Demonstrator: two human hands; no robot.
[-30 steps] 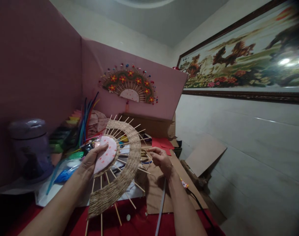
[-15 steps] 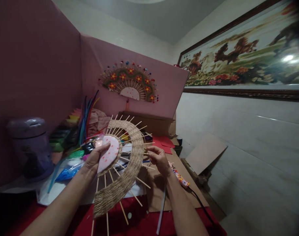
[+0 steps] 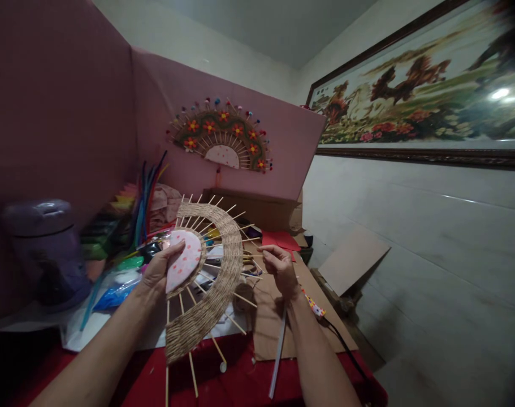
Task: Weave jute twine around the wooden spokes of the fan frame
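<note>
My left hand [image 3: 159, 268] grips a fan-shaped woven piece by its half-round centre [image 3: 184, 263], white with pink-red dots, thumb on top. Thin wooden sticks [image 3: 244, 302] fan out from this centre through a wide band of woven twine [image 3: 230, 249] and stick out past its rim. My right hand [image 3: 280, 270] is just right of the band with thumb and forefinger pinched together, close to the stick tips. What lies in the pinch is too small to make out. Behind the lower right of the fan shows a brownish round shape [image 3: 244, 297], perhaps a twine roll.
A finished-looking flowered fan [image 3: 223, 130] hangs on the pink panel [image 3: 282, 164]. At left stand a purple bottle [image 3: 45, 254] and colourful craft supplies [image 3: 117, 291]. Cardboard [image 3: 268, 345], a glue stick [image 3: 277, 356] and a corded patterned tool [image 3: 314, 305] lie at right.
My right hand has drawn away from the band's edge, slightly to the right. The fan in my left hand has shifted a little left and turned slightly.
</note>
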